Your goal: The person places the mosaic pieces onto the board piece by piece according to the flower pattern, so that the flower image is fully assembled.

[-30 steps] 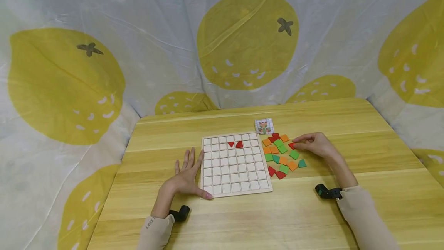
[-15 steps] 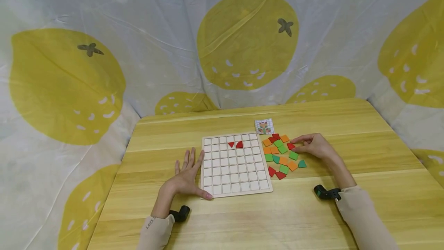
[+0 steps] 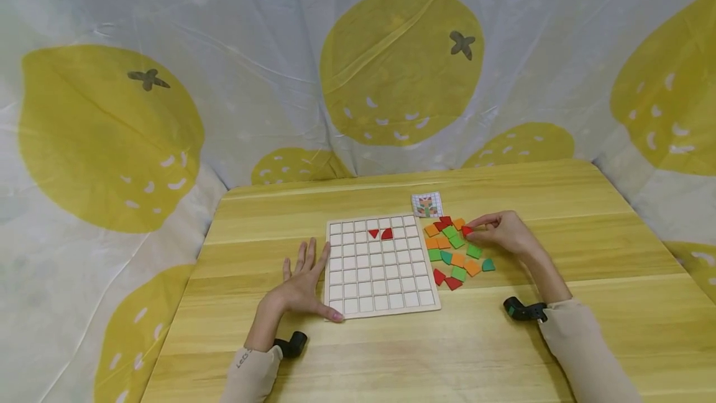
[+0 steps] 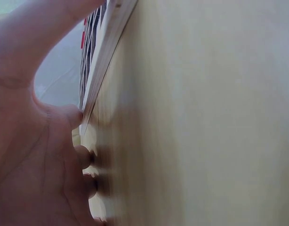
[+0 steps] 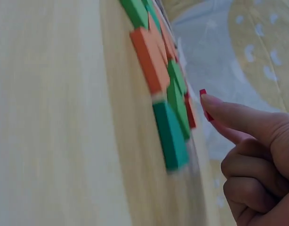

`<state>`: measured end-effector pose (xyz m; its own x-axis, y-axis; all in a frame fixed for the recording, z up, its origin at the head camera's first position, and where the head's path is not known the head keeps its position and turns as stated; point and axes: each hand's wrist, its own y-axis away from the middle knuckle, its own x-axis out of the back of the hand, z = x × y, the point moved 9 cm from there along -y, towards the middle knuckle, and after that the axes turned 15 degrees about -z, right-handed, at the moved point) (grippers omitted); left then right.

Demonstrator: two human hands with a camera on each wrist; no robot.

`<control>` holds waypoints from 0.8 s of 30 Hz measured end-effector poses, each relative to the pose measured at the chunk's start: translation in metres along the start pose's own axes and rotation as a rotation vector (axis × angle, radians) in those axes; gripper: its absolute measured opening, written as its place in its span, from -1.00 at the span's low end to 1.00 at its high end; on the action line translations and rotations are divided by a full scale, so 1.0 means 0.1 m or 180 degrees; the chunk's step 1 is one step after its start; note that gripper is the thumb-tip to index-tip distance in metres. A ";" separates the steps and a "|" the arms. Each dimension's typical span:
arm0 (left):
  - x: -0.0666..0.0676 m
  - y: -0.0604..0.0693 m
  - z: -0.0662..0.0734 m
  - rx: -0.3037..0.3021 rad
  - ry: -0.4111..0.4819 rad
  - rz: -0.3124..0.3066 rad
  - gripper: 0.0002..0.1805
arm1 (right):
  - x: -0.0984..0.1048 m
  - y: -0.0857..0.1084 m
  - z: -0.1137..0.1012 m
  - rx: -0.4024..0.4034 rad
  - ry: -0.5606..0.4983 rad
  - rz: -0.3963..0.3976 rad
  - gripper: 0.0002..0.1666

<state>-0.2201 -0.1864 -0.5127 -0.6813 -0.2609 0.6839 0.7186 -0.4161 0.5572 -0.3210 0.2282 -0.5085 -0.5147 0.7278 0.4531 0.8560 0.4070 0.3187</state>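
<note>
A pale wooden grid board (image 3: 386, 300) lies on the table with a red triangle (image 3: 373, 233) and a red quarter-round piece (image 3: 387, 234) in its upper cells. My left hand (image 3: 299, 288) is spread at the board's left side, thumb at the lower left corner; in the left wrist view the hand (image 4: 36, 141) touches the board's edge (image 4: 107, 56). Between thumb and index finger, my right hand (image 3: 503, 233) pinches a red piece (image 3: 467, 231) at the right of the loose pieces. In the right wrist view that red piece (image 5: 206, 106) is raised off the table, held by the hand (image 5: 262, 160).
Loose orange, green, teal and red pieces (image 3: 458, 260) lie right of the board. A small card (image 3: 427, 204) with a coloured grid picture lies above them. Behind the wooden table (image 3: 391, 353) hangs a lemon-patterned cloth (image 3: 268, 111).
My right hand has moved slightly left with the red piece pinched and now lifted, closer to the orange piece at the top. My left hand has stayed at the board.
</note>
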 end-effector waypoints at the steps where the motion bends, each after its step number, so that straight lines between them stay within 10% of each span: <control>1: 0.00 0.00 0.00 0.0005 -0.0002 -0.0004 0.71 | -0.03 -0.03 -0.05 0.0010 0.0007 0.0002 -0.55; 24: 0.00 0.00 0.02 0.0015 -0.0060 0.0033 0.70 | -1.51 -0.90 -1.26 0.0338 -0.0274 -0.0017 -0.81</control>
<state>-0.2200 -0.1846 -0.5120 -0.6712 -0.2487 0.6983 0.7262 -0.4095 0.5523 -0.3265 0.0124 -0.5004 -0.5172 0.7684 0.3770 0.8559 0.4636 0.2291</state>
